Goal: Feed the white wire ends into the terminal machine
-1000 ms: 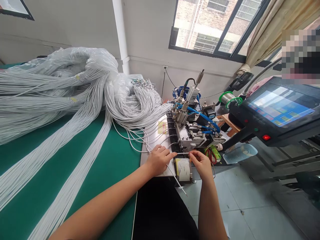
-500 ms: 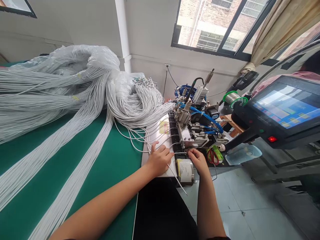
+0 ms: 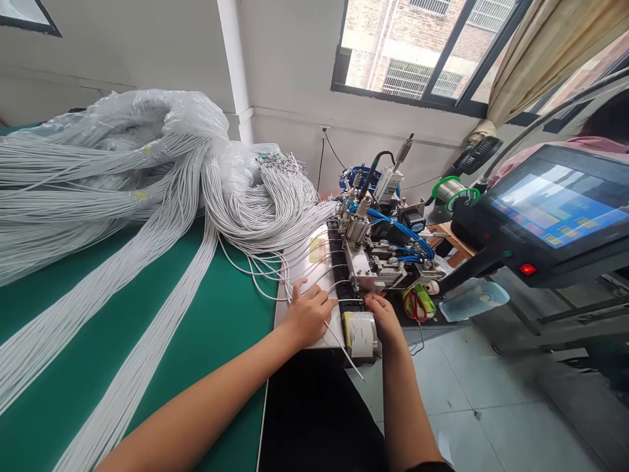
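Note:
A white cable (image 3: 350,300) runs from my left hand (image 3: 310,316) to my right hand (image 3: 382,311), over the black conveyor of the machine (image 3: 361,262). My left hand is closed on this cable near the metal plate, with its index finger raised. Another white cable end (image 3: 351,362) hangs out below the left palm toward my lap. The right hand pinches the cable's tip at the machine's near end, just beside a metal block; the tip itself is hidden by the fingers. Several more white cables lie across the conveyor behind my hands.
Big bundles of white cable (image 3: 162,229) cover the green table (image 3: 230,341) on the left. A touch screen (image 3: 565,196) leans in from the right. Close to my right hand are a motor with a paper label (image 3: 361,334), red-handled cutters (image 3: 415,305) and a clear plastic tray (image 3: 474,300).
The whole view has shifted slightly. My left hand keeps its hold on the cable, and my right hand has moved only a little, its fingers staying at the cable's tip.

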The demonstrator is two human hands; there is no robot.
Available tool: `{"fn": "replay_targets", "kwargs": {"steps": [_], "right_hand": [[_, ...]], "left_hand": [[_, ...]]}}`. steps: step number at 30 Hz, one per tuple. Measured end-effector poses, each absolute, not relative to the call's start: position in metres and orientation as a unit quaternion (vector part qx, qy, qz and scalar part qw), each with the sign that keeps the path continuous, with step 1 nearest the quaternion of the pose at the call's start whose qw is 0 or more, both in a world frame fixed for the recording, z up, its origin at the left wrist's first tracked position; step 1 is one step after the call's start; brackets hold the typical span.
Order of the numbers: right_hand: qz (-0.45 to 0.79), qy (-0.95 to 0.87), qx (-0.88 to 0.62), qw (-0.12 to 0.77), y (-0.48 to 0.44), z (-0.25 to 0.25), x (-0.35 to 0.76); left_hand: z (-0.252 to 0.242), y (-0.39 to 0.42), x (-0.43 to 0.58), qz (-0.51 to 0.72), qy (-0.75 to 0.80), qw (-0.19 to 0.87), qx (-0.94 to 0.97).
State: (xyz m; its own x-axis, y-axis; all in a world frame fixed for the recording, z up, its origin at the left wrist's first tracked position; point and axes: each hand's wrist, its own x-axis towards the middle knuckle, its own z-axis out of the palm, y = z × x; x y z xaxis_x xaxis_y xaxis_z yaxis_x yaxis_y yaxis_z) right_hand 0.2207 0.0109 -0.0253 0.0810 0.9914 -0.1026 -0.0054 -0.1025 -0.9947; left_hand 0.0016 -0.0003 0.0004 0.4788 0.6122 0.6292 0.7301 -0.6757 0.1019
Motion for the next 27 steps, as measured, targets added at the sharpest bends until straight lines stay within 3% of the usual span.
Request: {"fn": "replay_targets", "kwargs": {"steps": [4, 12, 22, 24, 27], "right_hand": [[0.491, -0.453, -0.548, 0.502, 0.005, -0.027, 0.224], [0.331, -0.498, -0.596, 0.536, -0.028, -0.005, 0.239], [0.397, -0.797, -0.397, 0.224, -0.07, 0.041, 0.204], [0.396, -0.807, -0.373, 0.229, -0.069, 0.042, 0.198], [0.394, -0.779, -0.37, 0.319, -0.065, 0.041, 0.198]], "left_hand": [[-0.001, 0.0, 0.001, -0.329, -0.396, 0.09, -0.852], [-0.001, 0.003, 0.001, -0.324, -0.405, 0.078, -0.851], [0.006, 0.002, 0.001, -0.363, -0.364, 0.085, -0.854], [0.005, 0.003, 0.0, -0.371, -0.357, 0.087, -0.853], [0.004, 0.003, -0.001, -0.381, -0.305, 0.082, -0.869]]}}
